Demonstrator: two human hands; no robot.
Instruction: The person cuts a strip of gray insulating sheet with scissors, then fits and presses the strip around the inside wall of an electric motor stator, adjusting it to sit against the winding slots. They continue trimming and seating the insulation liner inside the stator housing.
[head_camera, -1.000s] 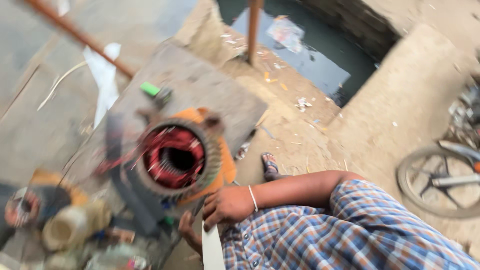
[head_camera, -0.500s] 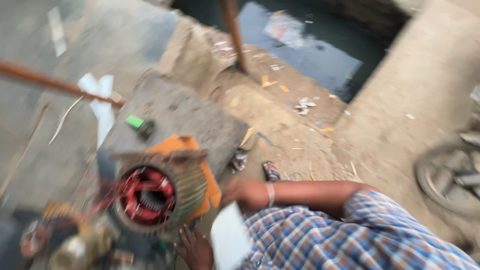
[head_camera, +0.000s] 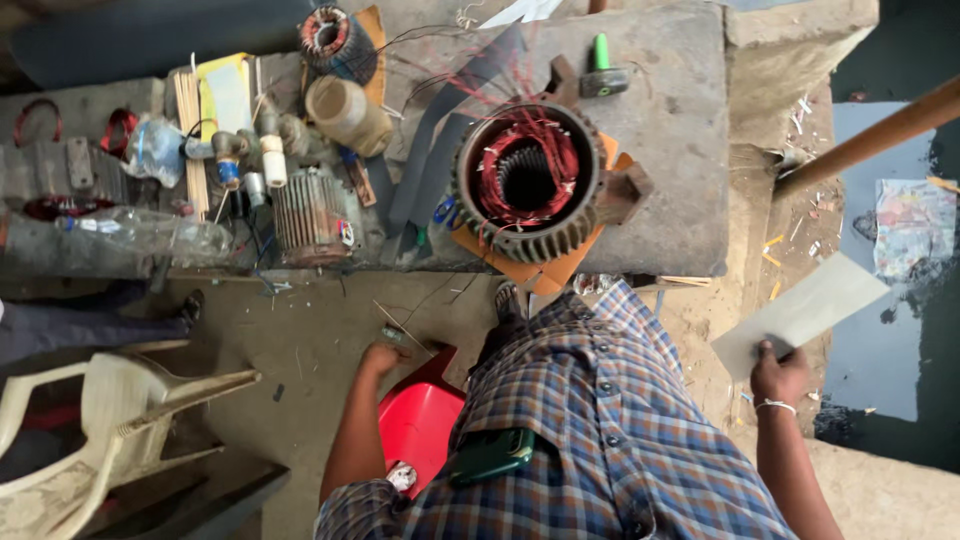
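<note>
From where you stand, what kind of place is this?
Probably an open-air motor repair spot: a stator with red windings on a stone slab, a finned motor, loose coils. Right hand holds a grey sheet.

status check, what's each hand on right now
Right hand pinching flat grey card sheet, held out to the side. Left hand low by red plastic stool. Ribbed round motor stator with red windings untouched on bench.

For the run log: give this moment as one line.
left hand: on red stool | right hand: holds grey sheet | motor stator: on bench
</note>
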